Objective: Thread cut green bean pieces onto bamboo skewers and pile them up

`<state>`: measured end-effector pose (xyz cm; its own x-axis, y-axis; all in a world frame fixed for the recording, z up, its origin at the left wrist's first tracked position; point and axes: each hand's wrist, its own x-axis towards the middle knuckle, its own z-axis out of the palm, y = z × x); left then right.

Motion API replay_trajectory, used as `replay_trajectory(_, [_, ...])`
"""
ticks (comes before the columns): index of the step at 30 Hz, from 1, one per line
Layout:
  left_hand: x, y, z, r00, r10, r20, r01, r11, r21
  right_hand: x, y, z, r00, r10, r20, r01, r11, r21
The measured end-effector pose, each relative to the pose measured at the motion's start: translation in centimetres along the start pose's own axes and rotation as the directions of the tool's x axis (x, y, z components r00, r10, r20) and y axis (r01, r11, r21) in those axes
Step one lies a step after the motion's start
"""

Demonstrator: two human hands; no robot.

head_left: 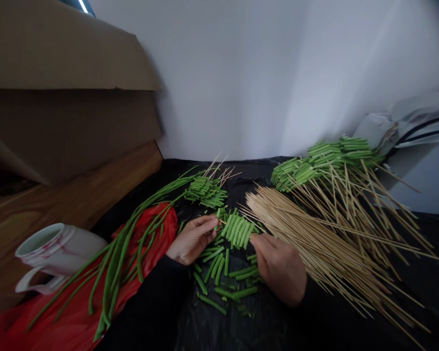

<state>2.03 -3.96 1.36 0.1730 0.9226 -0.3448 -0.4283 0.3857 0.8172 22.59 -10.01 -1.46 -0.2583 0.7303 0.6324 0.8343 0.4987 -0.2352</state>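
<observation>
Between the thumb and fingers of my left hand [195, 239] is a short piece of green stalk [218, 220], which looks like garlic scape. It meets the pointed tip of a bamboo skewer. Pinched in my right hand [280, 265] is the other end of this skewer, mostly hidden by a row of threaded green pieces [238, 230] lying side by side. Loose cut pieces [214, 265] are scattered below and around both hands on black plastic sheeting [234, 331]. Just behind them lies a small stack of filled skewers [207, 191].
Bare bamboo skewers [314, 243] lie in a large pile at right, with more filled skewers [325, 161] behind. Long uncut stalks [113, 273] rest over a red plastic bag [151, 234] at left, near a white pitcher [64, 248]. A cardboard box [69, 97] and white wall [223, 83] bound the back.
</observation>
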Motion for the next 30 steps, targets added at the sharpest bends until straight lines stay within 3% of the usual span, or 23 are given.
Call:
replay_trajectory(15, [-0.2,-0.72,0.51,1.0,-0.027,0.011,0.026,0.996,0.091,-0.13,-0.36,0.23,1.0,-0.008,0.002,0.008,1.0,0.013])
replay_trajectory(22, [-0.34,-0.65,0.84,0.998,0.05,0.028,-0.053,0.992,0.118,0.14,-0.31,0.14,1.0,-0.019,-0.007,0.019,1.0,-0.007])
replay_trajectory(30, [-0.13,-0.64,0.54,0.997,0.031,0.075,-0.04,0.993,0.115,0.15,0.05,0.01,1.0,-0.028,-0.007,0.028,1.0,-0.009])
